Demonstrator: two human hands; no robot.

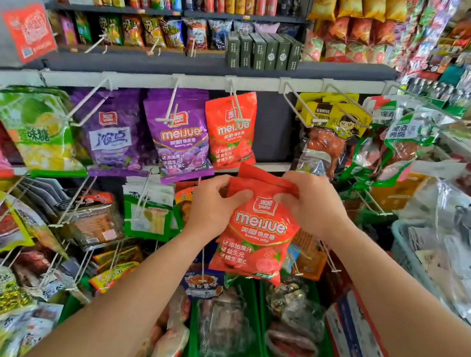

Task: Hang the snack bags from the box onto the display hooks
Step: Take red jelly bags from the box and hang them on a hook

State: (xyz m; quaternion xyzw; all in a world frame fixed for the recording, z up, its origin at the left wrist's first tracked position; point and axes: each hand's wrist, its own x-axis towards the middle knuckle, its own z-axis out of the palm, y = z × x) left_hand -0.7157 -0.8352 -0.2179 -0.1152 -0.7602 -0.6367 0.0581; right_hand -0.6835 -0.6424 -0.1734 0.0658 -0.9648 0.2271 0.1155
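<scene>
Several red bags [256, 236] | upright, tops up | long axis vertical

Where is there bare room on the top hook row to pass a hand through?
Bare dark back panel between the hanging red meijue bag and the yellow bags. Left of that, purple bags overlap; lower hooks are packed.

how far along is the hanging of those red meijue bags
Done: a hanging red bag is on the hook. In hand: the left hand and right hand grip a stack of red bags below it, none on the hook yet. Left: hang that stack.
</scene>
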